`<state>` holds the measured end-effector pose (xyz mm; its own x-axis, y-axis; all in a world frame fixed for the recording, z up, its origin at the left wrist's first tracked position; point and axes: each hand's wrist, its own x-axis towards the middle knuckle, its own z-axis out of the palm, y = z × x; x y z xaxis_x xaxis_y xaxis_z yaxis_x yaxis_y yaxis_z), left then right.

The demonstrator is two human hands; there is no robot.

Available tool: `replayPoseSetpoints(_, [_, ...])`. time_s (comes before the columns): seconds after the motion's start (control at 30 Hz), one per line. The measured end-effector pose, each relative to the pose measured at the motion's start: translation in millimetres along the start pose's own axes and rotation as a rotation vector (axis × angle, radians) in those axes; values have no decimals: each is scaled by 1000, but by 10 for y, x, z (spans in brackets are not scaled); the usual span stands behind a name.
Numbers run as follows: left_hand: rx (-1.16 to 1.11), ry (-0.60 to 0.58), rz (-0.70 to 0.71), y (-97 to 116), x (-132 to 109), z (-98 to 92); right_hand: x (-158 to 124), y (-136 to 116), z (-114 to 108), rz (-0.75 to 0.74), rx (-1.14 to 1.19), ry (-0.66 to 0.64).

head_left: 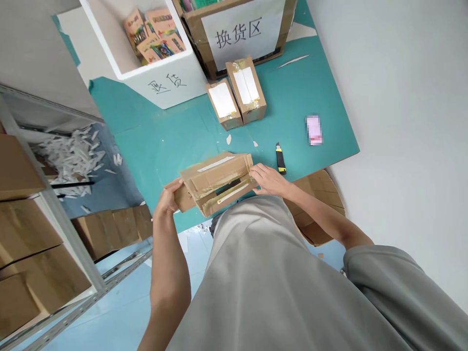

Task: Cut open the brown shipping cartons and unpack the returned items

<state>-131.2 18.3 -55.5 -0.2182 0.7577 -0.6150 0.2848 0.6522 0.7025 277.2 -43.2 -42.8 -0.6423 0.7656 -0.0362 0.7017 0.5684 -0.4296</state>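
Shirt (pixel 263 273) nearest; left hand (pixel 166 199), right hand (pixel 269 179) hold taped box (pixel 215 179).

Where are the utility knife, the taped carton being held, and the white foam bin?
utility knife (pixel 280 162): head view, on its yellow-and-black handle.
taped carton (pixel 215 178): head view, on its taped top face.
white foam bin (pixel 171 82): head view, on its front wall with the handwriting.
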Motion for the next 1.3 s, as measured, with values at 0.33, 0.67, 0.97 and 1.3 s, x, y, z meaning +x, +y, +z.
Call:
replayPoseSetpoints(0.33, [166, 536, 513, 411, -428, 260, 19, -457, -310, -28, -156, 6])
replayPoseSetpoints(0.67, [716, -87, 965, 429, -1215, 1351, 0, -298, -233, 58, 247, 241])
replayPoseSetpoints(0.97, [447, -53, 1054, 429, -1089, 1131, -286, 995, 745, 1197, 261, 273])
replayPoseSetpoints(1.3, [388, -105, 1022, 462, -1029, 1101, -282, 711, 270, 1192, 683, 538])
